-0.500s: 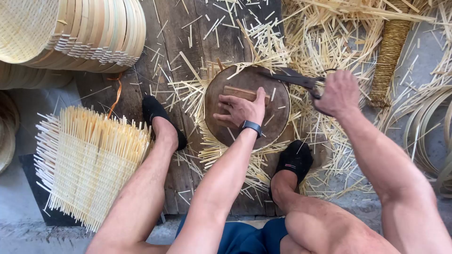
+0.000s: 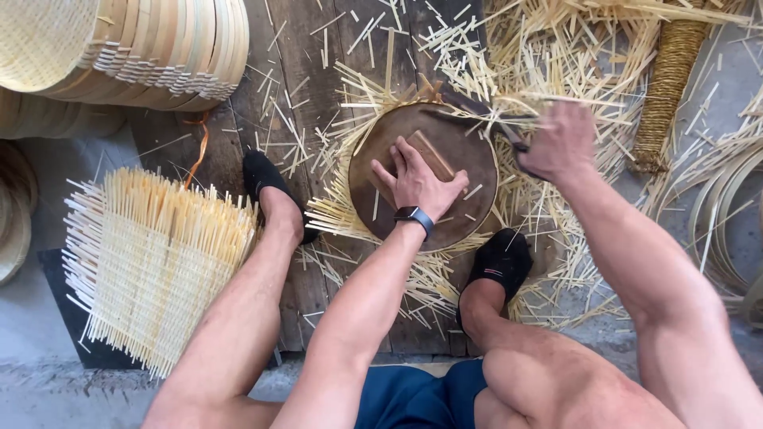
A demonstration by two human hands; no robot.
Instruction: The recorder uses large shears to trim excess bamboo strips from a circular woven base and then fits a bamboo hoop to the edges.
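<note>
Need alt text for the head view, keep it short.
Seen from above, a seated person's left hand presses a small wooden piece onto a round dark block while the right hand grips a dark blade at its far edge. Bamboo slivers litter the plank floor; a woven bamboo mat lies at left.

The left hand (image 2: 417, 181) has drawn its spread fingers together and now lies flat over the near end of the small wooden piece (image 2: 431, 156) on the round block (image 2: 469, 151). The right hand (image 2: 560, 139) has shifted slightly nearer with the dark-bladed knife (image 2: 477, 107)
</note>
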